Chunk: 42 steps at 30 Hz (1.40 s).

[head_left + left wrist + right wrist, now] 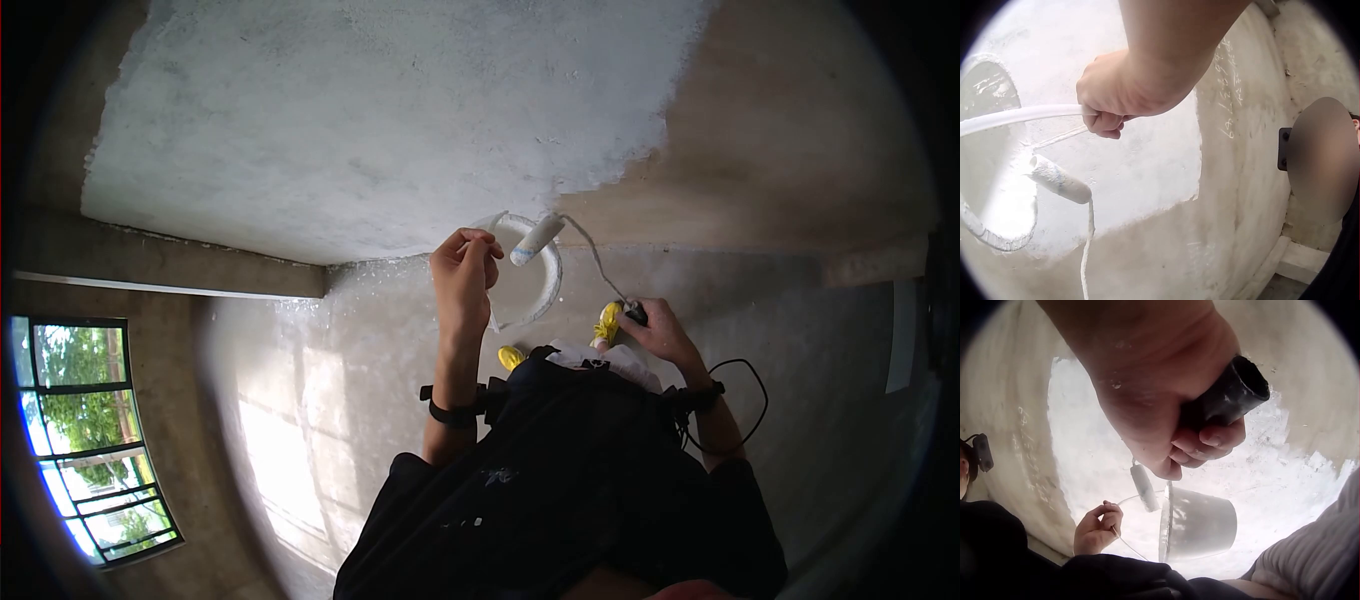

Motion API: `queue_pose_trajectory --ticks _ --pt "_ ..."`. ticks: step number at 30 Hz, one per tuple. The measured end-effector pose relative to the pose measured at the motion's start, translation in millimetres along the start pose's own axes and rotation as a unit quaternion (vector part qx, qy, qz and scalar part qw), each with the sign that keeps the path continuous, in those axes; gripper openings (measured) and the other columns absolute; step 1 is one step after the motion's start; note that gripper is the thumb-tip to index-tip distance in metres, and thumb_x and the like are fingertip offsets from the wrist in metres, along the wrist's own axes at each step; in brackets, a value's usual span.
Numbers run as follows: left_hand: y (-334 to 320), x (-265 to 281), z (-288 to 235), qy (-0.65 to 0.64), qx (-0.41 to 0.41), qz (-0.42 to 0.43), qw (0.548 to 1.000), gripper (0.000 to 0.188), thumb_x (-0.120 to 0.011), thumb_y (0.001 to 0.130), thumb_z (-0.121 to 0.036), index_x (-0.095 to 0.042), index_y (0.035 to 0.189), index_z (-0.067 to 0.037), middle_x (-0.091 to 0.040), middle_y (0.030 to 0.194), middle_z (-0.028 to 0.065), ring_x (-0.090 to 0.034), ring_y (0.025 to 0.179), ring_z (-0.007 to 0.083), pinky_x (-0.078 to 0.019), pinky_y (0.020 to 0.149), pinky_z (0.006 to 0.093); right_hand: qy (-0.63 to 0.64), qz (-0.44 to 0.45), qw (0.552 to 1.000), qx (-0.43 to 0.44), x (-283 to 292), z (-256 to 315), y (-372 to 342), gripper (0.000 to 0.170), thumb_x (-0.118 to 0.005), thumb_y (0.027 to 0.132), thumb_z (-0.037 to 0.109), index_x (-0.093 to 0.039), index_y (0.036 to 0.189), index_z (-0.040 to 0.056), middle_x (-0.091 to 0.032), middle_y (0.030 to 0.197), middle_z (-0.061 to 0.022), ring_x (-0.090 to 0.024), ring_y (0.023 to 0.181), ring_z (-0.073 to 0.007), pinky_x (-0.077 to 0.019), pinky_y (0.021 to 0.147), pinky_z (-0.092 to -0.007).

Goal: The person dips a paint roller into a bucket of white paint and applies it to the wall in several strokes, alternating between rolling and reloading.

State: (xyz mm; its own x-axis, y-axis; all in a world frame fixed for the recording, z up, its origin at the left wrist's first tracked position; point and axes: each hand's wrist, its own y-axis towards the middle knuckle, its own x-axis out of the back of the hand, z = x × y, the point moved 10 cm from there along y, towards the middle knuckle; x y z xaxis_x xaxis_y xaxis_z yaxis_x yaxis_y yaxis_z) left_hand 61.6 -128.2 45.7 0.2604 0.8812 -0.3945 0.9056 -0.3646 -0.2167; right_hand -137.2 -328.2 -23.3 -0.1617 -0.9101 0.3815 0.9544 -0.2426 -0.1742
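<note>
The left hand (pixel 465 285) is curled round the bucket's thin white handle (pixel 1029 114), and the white bucket (pixel 1204 526) hangs beside it, tilted in the right wrist view. Black and tubular, the roller's grip (pixel 1225 394) is in the right hand (pixel 1154 406), with fingers wrapped round it. From that grip a bent, paint-coated rod (pixel 597 258) runs to the white roller (pixel 538 240), which is over the bucket's rim (pixel 553 285) in the head view. Whether the roller touches the rim, I cannot tell.
A wall with a white painted area (pixel 400 120) and bare brownish plaster (pixel 790 130) stands in front. White spots dot the concrete floor (pixel 380 330) near its base. Yellow shoes (pixel 607 325) are below, a ledge (pixel 170 262) and a window (pixel 95 430) at the left.
</note>
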Motion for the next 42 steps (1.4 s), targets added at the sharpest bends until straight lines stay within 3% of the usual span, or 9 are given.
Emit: queue_pose_trajectory --ticks 7,10,12,16,21,28,33,36,42 --pt "-0.9 9.9 3.7 -0.003 0.018 -0.023 1.000 0.007 -0.048 0.085 0.003 -0.056 0.084 0.003 -0.059 0.070 0.0113 -0.032 0.041 0.0036 -0.0198 0.038 0.0217 -0.010 -0.013 1.000 -0.022 6.4 -1.1 -3.8 0.031 -0.064 0.087 0.021 -0.052 0.072 -0.0041 -0.052 0.056 -0.0059 -0.053 0.050 -0.0102 -0.0407 0.051 -0.0294" --pt "-3.5 15.5 6.6 0.021 0.021 -0.031 0.999 0.006 -0.048 0.086 0.000 -0.053 0.084 0.000 -0.058 0.071 0.0114 -0.033 0.041 0.0050 -0.0227 0.039 0.0204 0.045 -0.027 0.998 -0.033 11.8 -7.4 -0.8 0.031 -0.063 0.088 0.023 -0.053 0.070 -0.0011 -0.050 0.054 -0.0022 -0.048 0.045 -0.0095 -0.0384 0.046 -0.0276" --pt "-5.4 21.1 7.8 0.024 0.021 -0.036 0.999 0.007 -0.048 0.087 -0.001 -0.054 0.084 0.000 -0.058 0.071 0.0108 -0.034 0.042 0.0050 -0.0233 0.039 0.0202 0.133 -0.035 0.982 -0.126 13.4 -22.4 -3.2 0.032 -0.061 0.089 0.024 -0.050 0.067 0.0040 -0.047 0.054 0.0007 -0.043 0.041 -0.0078 -0.0343 0.041 -0.0256" --pt "-9.3 39.4 11.4 -0.001 0.006 -0.074 0.997 0.008 -0.048 0.084 0.003 -0.056 0.083 0.001 -0.059 0.068 0.0109 -0.032 0.041 0.0036 -0.0202 0.038 0.0211 0.191 -0.059 0.970 -0.140 16.8 -56.7 10.1 0.032 -0.059 0.090 0.023 -0.046 0.065 0.0091 -0.044 0.053 0.0018 -0.040 0.039 -0.0064 -0.0305 0.037 -0.0240" --pt "-13.7 58.3 17.0 0.007 0.004 -0.094 0.996 0.008 -0.048 0.084 0.002 -0.057 0.083 0.001 -0.059 0.068 0.0106 -0.032 0.041 0.0034 -0.0205 0.038 0.0208 0.348 -0.107 0.905 -0.218 13.2 -125.0 36.0 0.030 -0.058 0.090 0.025 -0.043 0.067 0.0110 -0.038 0.053 0.0048 -0.036 0.040 -0.0065 -0.0282 0.038 -0.0237" --pt "-23.1 92.1 20.7 0.011 -0.006 -0.135 0.991 0.008 -0.049 0.084 0.002 -0.057 0.083 0.001 -0.059 0.068 0.0094 -0.031 0.041 0.0031 -0.0208 0.038 0.0206 0.382 -0.123 0.883 -0.242 24.7 -119.4 62.8 0.033 -0.059 0.090 0.034 -0.042 0.071 0.0132 -0.034 0.054 0.0062 -0.034 0.041 -0.0057 -0.0266 0.040 -0.0223" --pt "-27.6 110.5 23.5 0.001 -0.015 -0.157 0.987 0.008 -0.049 0.085 0.002 -0.057 0.083 0.000 -0.059 0.068 0.0087 -0.031 0.041 0.0027 -0.0205 0.039 0.0200 0.440 -0.086 0.865 -0.223 10.7 -117.7 82.6 0.047 -0.052 0.091 0.055 -0.041 0.073 0.0127 -0.029 0.054 0.0071 -0.030 0.042 -0.0038 -0.0259 0.040 -0.0215" --pt "-30.5 118.6 24.8 -0.001 -0.018 -0.167 0.986 0.009 -0.048 0.085 0.002 -0.057 0.083 0.000 -0.059 0.068 0.0084 -0.031 0.041 0.0026 -0.0204 0.039 0.0198 0.443 -0.070 0.864 -0.229 -1.0 -119.8 94.1 0.052 -0.048 0.090 0.060 -0.041 0.074 0.0118 -0.029 0.055 0.0073 -0.030 0.043 -0.0037 -0.0258 0.041 -0.0213" --pt "-36.3 130.9 32.0 -0.001 -0.015 -0.184 0.983 0.009 -0.048 0.085 0.002 -0.057 0.082 0.000 -0.059 0.068 0.0087 -0.031 0.041 0.0031 -0.0203 0.038 0.0199 0.456 -0.051 0.863 -0.210 -22.5 -107.4 113.1 0.050 -0.048 0.092 0.057 -0.041 0.074 0.0115 -0.029 0.055 0.0073 -0.029 0.043 -0.0040 -0.0260 0.041 -0.0215"
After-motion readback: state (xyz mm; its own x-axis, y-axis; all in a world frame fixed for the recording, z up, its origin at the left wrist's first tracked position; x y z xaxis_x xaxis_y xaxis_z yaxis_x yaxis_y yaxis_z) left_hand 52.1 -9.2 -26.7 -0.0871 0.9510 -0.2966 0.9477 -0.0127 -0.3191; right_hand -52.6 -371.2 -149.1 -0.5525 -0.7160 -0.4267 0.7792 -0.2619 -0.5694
